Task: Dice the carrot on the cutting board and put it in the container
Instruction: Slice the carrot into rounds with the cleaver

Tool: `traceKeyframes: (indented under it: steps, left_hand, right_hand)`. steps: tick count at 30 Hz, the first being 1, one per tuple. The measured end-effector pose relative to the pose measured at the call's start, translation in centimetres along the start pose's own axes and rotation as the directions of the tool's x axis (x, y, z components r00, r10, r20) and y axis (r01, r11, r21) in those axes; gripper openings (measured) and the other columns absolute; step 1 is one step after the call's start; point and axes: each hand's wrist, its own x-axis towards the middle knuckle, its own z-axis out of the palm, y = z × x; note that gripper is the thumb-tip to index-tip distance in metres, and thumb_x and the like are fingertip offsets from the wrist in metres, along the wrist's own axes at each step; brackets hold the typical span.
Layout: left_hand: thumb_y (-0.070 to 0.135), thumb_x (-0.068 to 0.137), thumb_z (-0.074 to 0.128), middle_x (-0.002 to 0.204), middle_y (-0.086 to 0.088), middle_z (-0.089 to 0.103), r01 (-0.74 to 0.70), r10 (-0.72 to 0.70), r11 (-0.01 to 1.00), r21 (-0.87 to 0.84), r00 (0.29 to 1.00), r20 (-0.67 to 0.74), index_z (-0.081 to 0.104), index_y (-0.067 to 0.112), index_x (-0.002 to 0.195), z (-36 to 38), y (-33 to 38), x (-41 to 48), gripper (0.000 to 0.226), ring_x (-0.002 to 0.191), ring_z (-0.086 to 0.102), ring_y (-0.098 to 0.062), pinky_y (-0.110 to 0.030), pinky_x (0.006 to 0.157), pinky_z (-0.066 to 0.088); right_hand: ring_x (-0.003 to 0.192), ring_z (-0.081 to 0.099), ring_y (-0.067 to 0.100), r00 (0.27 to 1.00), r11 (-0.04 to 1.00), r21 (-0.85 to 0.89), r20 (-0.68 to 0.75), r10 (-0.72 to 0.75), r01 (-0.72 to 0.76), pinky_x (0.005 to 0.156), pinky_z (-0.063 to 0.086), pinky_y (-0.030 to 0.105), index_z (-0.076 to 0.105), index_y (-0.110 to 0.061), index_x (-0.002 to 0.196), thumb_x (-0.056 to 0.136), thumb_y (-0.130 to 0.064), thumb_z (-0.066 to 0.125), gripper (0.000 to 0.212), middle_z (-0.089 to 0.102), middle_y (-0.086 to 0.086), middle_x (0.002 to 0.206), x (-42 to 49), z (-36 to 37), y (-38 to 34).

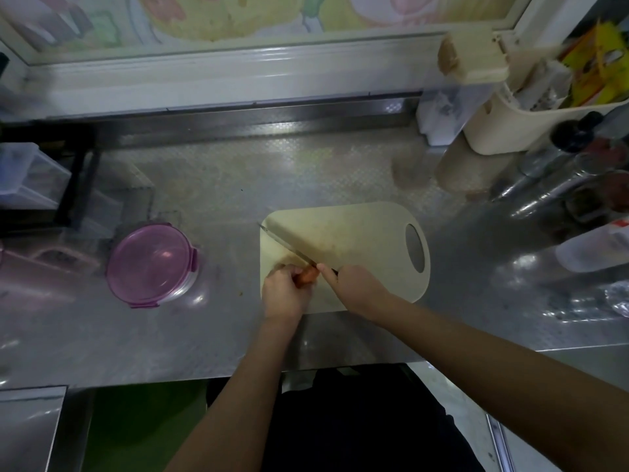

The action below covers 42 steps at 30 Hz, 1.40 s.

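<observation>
Forearms are extended from the lower edge of the view over a steel worktop's near edge. An orange carrot (307, 276) is grasped by the left hand (284, 292), whose fingers are curled round it, and is held down on the near left part of a beige plastic cutting board with an oval handle hole (367, 233). Only a short stretch of the carrot is seen between the two hands. A slim knife with a silver blade (289, 247) is gripped at its handle by the right hand (355, 286), just beside the left. The blade is laid slantwise over the board, with its tip reaching the board's far left edge; whether the edge is touching the carrot cannot be told.

Well apart from the board, on the left, a round clear container with a translucent purple clip-on lid (153, 264) is set on the patterned stainless-steel counter (221, 185), its lid closed. Farther back, a black metal rack (78, 178) is placed at the left, and a cream plastic basket filled with packets (493, 131) is stood at the right, with dark-capped bottles (578, 134) beside it.
</observation>
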Motion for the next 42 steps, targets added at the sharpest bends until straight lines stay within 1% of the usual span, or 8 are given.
traceKeyframes:
  steps: [3, 7, 12, 18, 28, 33, 39, 42]
  left_hand:
    - [0.025, 0.073, 0.075, 0.104, -0.006, 0.067, 0.000, 0.000, 1.000, 0.020, 1.000, 0.007, 0.072, 0.018, 0.098, -0.1, -0.1, 0.2, 0.027, 0.095, 0.062, -0.024, -0.026, 0.082, 0.045]
    - [0.024, 0.072, 0.075, 0.102, -0.005, 0.068, 0.014, -0.014, 1.000, 0.012, 1.000, 0.009, 0.072, 0.018, 0.097, -0.1, -0.1, 0.2, 0.026, 0.095, 0.062, -0.024, -0.026, 0.081, 0.045]
    - [0.025, 0.071, 0.075, 0.094, -0.003, 0.070, 0.008, -0.008, 1.000, -0.017, 1.000, 0.007, 0.073, 0.020, 0.092, -0.1, -0.2, 0.1, 0.021, 0.090, 0.062, -0.022, -0.025, 0.077, 0.045]
    - [0.025, 0.074, 0.075, 0.096, -0.002, 0.069, -0.022, 0.022, 0.999, -0.029, 1.000, -0.012, 0.073, 0.018, 0.094, -0.2, -0.2, -0.2, 0.022, 0.091, 0.061, -0.021, -0.022, 0.076, 0.042]
    - [0.023, 0.071, 0.075, 0.101, -0.005, 0.068, -0.022, 0.022, 1.000, 0.008, 1.000, 0.001, 0.072, 0.018, 0.098, 0.1, -0.4, -0.2, 0.028, 0.093, 0.061, -0.024, -0.028, 0.083, 0.046]
    - [0.022, 0.072, 0.076, 0.103, -0.008, 0.067, -0.022, 0.022, 1.000, 0.000, 1.000, 0.001, 0.072, 0.015, 0.098, 0.0, -0.3, -0.2, 0.027, 0.094, 0.061, -0.026, -0.029, 0.084, 0.046]
    - [0.021, 0.071, 0.077, 0.103, -0.009, 0.068, -0.008, 0.008, 1.000, -0.011, 1.000, 0.006, 0.071, 0.014, 0.098, -0.2, -0.3, -0.2, 0.029, 0.096, 0.061, -0.027, -0.030, 0.086, 0.047]
    - [0.021, 0.072, 0.076, 0.102, -0.008, 0.068, -0.006, 0.006, 1.000, -0.010, 1.000, 0.012, 0.072, 0.014, 0.097, -0.2, -0.1, -0.2, 0.026, 0.095, 0.061, -0.026, -0.029, 0.085, 0.046]
  right_hand:
    - [0.099, 0.058, 0.038, 0.998, 0.998, 0.012, 0.007, -0.057, 0.057, 0.078, 0.039, 0.039, 0.050, -0.004, 0.132, 0.097, -0.051, 0.007, 0.073, 0.060, 0.029, 0.107, 0.0, 0.3, 0.4]
    - [0.090, 0.058, 0.033, 0.998, 0.999, 0.014, 0.027, -0.053, 0.052, 0.075, 0.041, 0.035, 0.058, 0.001, 0.113, 0.101, -0.045, 0.022, 0.060, 0.059, 0.023, 0.092, -0.3, 0.0, 0.8]
    - [0.085, 0.056, 0.031, 0.999, 0.998, 0.059, 0.051, -0.016, 0.013, 0.074, 0.038, 0.032, 0.055, -0.004, 0.090, 0.098, -0.053, 0.021, 0.060, 0.054, 0.014, 0.082, 0.3, -0.9, 1.1]
    - [0.076, 0.052, 0.026, 0.999, 0.998, 0.050, -0.011, -0.040, 0.041, 0.073, 0.040, 0.033, 0.051, -0.010, 0.079, 0.096, -0.056, 0.021, 0.058, 0.054, 0.011, 0.076, -0.1, -1.3, 1.2]
    - [0.069, 0.046, 0.025, 0.992, 0.994, 0.018, -0.068, -0.111, 0.112, 0.066, 0.032, 0.031, 0.036, -0.017, 0.055, 0.100, -0.047, 0.027, 0.054, 0.040, 0.005, 0.057, -1.7, -1.6, 1.2]
    - [0.068, 0.046, 0.025, 0.991, 0.993, -0.006, -0.062, -0.117, 0.117, 0.066, 0.032, 0.030, 0.037, -0.015, 0.055, 0.099, -0.050, 0.027, 0.056, 0.040, 0.004, 0.057, -2.0, -1.7, 1.4]
    - [0.074, 0.051, 0.025, 0.998, 0.995, -0.069, 0.005, -0.070, 0.070, 0.072, 0.041, 0.035, 0.050, -0.006, 0.082, 0.097, -0.055, 0.017, 0.061, 0.047, 0.005, 0.067, -2.4, -2.0, 1.4]
    - [0.075, 0.051, 0.025, 0.997, 0.995, -0.063, 0.011, -0.075, 0.075, 0.073, 0.042, 0.035, 0.050, -0.006, 0.084, 0.097, -0.055, 0.016, 0.061, 0.047, 0.005, 0.066, -2.6, -2.1, 1.3]
